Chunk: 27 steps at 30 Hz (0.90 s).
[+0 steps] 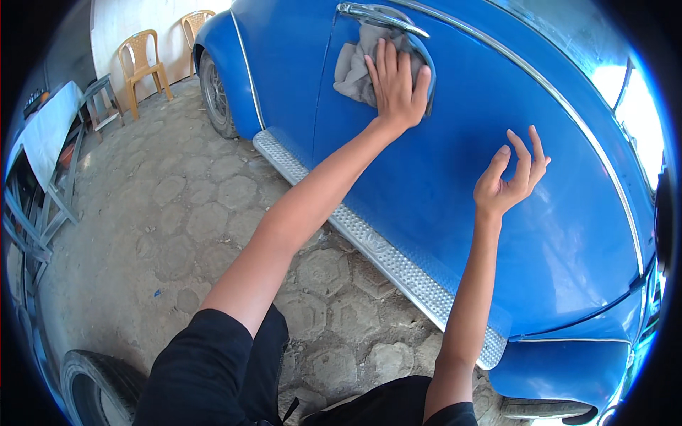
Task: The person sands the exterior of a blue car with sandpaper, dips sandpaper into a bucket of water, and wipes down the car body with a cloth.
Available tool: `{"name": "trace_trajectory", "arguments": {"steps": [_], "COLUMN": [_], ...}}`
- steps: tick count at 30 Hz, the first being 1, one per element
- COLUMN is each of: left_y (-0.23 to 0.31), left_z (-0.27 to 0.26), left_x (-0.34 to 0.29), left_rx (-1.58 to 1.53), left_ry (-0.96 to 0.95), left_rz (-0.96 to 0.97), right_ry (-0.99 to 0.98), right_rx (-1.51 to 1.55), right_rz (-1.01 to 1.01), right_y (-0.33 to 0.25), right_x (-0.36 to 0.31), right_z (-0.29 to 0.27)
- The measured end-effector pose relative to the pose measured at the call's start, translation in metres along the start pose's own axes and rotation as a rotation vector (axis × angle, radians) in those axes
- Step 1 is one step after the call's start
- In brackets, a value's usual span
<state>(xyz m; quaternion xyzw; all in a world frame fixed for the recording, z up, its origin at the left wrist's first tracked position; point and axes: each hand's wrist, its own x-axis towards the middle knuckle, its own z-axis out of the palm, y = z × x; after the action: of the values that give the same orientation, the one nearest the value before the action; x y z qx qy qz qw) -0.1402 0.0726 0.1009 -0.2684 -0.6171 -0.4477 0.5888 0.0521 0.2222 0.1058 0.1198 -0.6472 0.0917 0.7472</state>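
Nearest me: black sleeves, both forearms reaching up. Right hand (510, 179) open, fingers spread, holding nothing, just off blue car door (455, 163). Left hand (396, 86) flat, fingers extended, pressing grey cloth (353, 67) against door below chrome handle (380, 17). Metal running board (398, 266) beneath. Far: tan plastic chairs (142, 67).

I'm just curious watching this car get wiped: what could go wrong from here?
The grey cloth under the left hand sits right by the chrome door handle, so it might snag there. Grit caught in the cloth could scratch the blue door. The right hand hovers close and may leave fingerprints.
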Motion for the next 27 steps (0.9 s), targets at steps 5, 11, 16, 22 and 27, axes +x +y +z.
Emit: {"name": "trace_trajectory", "arguments": {"steps": [5,11,16,22,27], "left_y": [-0.068,-0.063,0.009,-0.035,-0.097], "left_z": [-0.037,-0.030,-0.037,-0.021,-0.029], "left_x": [0.003,-0.003,-0.080,-0.039,0.000], "left_rx": [0.099,0.113,-0.169,0.033,-0.036], "left_ry": [-0.108,0.002,-0.661,0.031,0.189], "left_rz": [-0.065,-0.053,0.528,-0.104,-0.472], "right_ry": [-0.035,-0.041,-0.031,-0.067,-0.018], "right_rx": [0.033,0.023,0.051,0.016,0.018], "right_rz": [-0.047,-0.053,0.001,-0.033,-0.040], "right_y": [-0.010,-0.010,-0.017,-0.018,-0.015], "right_x": [-0.002,0.005,0.001,-0.005,0.002], "right_z": [0.003,-0.007,0.009,0.007,-0.002]}}
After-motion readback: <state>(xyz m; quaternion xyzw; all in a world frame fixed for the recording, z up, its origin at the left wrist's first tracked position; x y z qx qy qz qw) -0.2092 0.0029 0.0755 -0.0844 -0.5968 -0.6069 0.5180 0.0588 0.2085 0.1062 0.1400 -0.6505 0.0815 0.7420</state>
